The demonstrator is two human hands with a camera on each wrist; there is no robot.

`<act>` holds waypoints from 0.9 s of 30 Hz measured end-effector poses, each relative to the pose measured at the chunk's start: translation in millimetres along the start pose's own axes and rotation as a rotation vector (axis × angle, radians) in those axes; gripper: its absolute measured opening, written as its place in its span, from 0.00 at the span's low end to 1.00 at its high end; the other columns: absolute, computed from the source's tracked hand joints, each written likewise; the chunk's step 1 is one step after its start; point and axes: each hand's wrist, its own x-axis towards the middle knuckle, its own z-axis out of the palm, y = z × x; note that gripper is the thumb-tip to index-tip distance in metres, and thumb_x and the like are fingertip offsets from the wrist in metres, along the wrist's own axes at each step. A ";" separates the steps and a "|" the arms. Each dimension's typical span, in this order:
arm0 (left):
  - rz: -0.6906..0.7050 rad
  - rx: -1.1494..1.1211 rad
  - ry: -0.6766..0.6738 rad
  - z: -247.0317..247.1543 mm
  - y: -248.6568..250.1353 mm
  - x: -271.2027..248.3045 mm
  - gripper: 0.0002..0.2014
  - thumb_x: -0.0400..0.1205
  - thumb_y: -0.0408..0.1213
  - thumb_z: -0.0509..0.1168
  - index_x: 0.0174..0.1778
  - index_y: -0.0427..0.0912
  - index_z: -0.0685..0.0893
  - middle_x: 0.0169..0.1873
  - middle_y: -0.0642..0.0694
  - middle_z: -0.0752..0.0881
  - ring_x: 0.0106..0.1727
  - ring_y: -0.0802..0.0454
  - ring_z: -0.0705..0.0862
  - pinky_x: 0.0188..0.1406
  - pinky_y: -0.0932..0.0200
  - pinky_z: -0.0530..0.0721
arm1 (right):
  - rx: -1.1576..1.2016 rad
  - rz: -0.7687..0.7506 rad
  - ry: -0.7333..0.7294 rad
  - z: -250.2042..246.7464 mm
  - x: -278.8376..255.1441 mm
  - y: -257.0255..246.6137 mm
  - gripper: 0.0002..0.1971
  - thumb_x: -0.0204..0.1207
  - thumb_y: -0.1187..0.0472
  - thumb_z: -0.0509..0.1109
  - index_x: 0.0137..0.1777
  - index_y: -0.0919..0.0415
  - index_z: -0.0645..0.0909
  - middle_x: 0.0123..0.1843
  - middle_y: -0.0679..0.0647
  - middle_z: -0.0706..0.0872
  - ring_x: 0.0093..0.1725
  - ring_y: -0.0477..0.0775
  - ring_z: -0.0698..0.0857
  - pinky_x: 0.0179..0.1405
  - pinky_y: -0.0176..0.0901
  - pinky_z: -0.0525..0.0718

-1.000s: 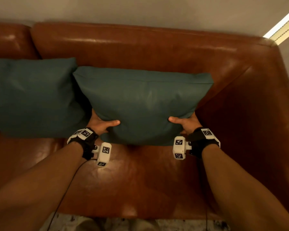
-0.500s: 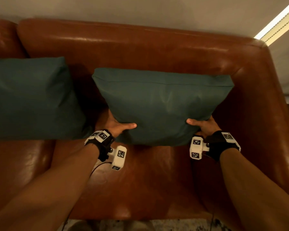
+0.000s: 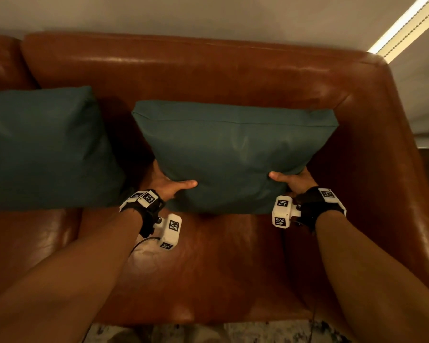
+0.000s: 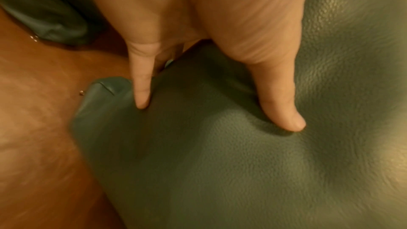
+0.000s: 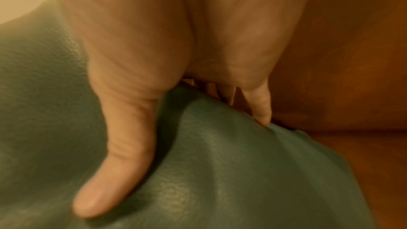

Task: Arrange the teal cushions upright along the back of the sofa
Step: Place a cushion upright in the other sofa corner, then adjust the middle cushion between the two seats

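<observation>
The brown leather sofa (image 3: pixel 208 70) fills the head view, its backrest at twelve o'clock and its arm at three o'clock. A second teal cushion (image 3: pixel 42 147) leans upright against the backrest at nine o'clock, apart from the held teal cushion (image 3: pixel 233 154), which stands at centre, tilted back toward the backrest, its lower edge on the seat. The left hand (image 3: pixel 169 185) and right hand (image 3: pixel 295 180) each pinch a lower corner, thumb pressed into the front face, fingers (image 4: pixel 141 91) tucked behind. The risk, as I judge it, is the slick leather: released before its top rests on the backrest, the cushion could slide forward or flop flat on the seat.
</observation>
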 end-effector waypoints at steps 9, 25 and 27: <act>-0.034 0.075 -0.053 -34.7 2.6 -20.7 0.69 0.49 0.48 0.90 0.85 0.52 0.59 0.82 0.47 0.71 0.81 0.45 0.73 0.75 0.39 0.78 | -0.092 0.171 0.018 13.7 -50.9 36.9 0.46 0.58 0.47 0.87 0.73 0.69 0.76 0.67 0.61 0.85 0.51 0.57 0.87 0.39 0.39 0.87; -0.262 0.024 0.156 -255.3 -69.7 -68.0 0.15 0.83 0.28 0.67 0.64 0.44 0.80 0.46 0.42 0.85 0.48 0.49 0.82 0.52 0.53 0.78 | -0.145 0.309 -0.412 275.2 -155.3 71.4 0.09 0.76 0.56 0.74 0.54 0.55 0.81 0.55 0.57 0.84 0.61 0.60 0.82 0.56 0.57 0.80; -0.229 -0.014 0.217 -297.7 -72.4 -67.2 0.13 0.83 0.28 0.68 0.63 0.43 0.81 0.49 0.40 0.85 0.50 0.46 0.82 0.52 0.51 0.79 | -0.153 0.264 -0.420 316.0 -165.2 62.9 0.17 0.76 0.56 0.74 0.63 0.56 0.79 0.54 0.56 0.84 0.59 0.58 0.82 0.58 0.55 0.80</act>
